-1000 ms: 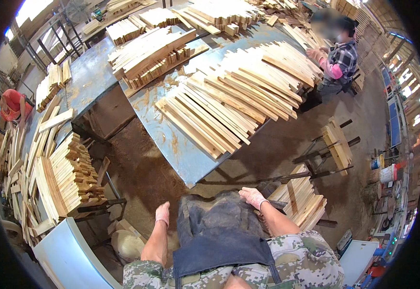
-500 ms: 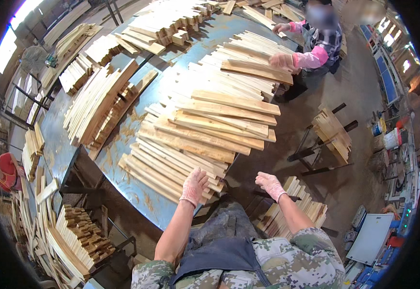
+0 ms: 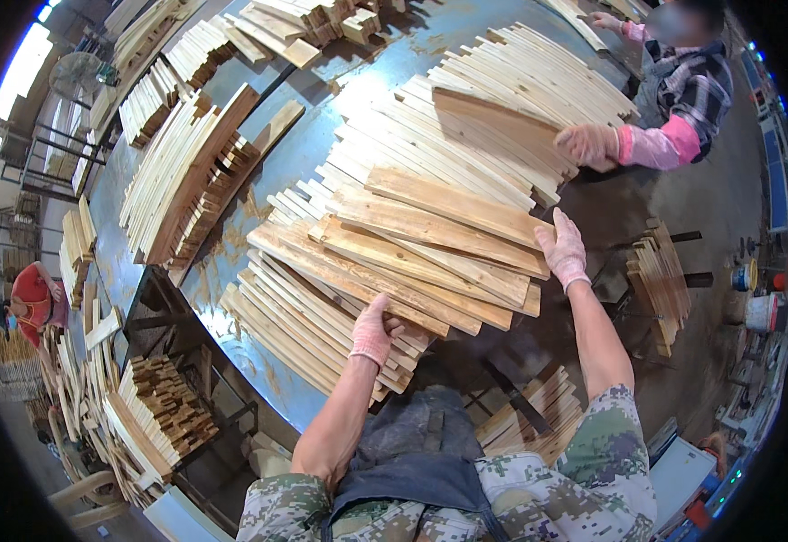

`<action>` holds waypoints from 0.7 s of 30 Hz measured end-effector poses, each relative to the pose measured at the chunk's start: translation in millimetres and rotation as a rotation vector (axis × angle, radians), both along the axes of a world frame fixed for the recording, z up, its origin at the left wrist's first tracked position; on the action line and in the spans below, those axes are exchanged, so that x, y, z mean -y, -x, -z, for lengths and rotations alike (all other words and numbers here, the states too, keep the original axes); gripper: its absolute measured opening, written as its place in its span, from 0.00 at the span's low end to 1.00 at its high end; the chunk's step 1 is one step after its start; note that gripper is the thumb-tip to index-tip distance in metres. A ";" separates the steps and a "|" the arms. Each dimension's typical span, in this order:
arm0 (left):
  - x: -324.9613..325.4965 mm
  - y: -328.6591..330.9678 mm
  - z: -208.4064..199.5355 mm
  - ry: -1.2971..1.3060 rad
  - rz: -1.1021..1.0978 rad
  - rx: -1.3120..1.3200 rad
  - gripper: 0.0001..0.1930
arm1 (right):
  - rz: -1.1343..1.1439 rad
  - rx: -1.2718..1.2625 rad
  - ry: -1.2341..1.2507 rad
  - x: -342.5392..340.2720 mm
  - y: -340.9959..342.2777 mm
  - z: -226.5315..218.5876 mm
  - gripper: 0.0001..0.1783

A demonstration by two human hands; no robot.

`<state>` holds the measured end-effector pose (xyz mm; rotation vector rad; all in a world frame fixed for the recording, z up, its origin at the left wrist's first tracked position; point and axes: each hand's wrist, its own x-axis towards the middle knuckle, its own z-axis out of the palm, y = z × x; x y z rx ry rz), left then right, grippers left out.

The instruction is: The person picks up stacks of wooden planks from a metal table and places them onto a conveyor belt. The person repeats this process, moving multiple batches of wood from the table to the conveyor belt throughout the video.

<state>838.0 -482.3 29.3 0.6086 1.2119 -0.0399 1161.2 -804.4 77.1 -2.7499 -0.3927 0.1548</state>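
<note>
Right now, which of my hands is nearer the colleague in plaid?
Your right hand, at the right of the brown boards; your left hand, at their lower edge, is farther.

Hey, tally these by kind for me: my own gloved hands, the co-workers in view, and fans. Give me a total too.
Your gloved hands: 2 (left hand, right hand)
Co-workers: 2 (plaid-sleeved co-worker, co-worker in red)
Fans: 1 (round fan)
Total: 5
</note>
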 end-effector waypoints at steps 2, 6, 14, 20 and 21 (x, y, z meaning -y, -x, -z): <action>15.3 -35.9 -41.5 -0.183 0.150 -0.070 0.19 | 0.065 -0.228 -0.101 11.4 -27.2 25.6 0.42; 18.0 -45.4 -37.3 -0.128 0.248 -0.078 0.22 | -0.054 -0.452 0.088 -8.7 -27.3 18.7 0.37; 38.5 -83.1 -60.9 -0.300 0.459 -0.058 0.21 | -0.225 -0.648 -0.333 -4.6 58.8 19.4 0.23; -1.8 -93.0 -86.1 -0.692 1.108 -0.185 0.34 | -0.238 -0.791 -0.251 -20.8 127.7 10.1 0.34; -0.8 -97.9 -88.4 -0.664 1.149 -0.249 0.34 | -0.220 -0.755 -0.222 -28.5 126.1 -3.9 0.35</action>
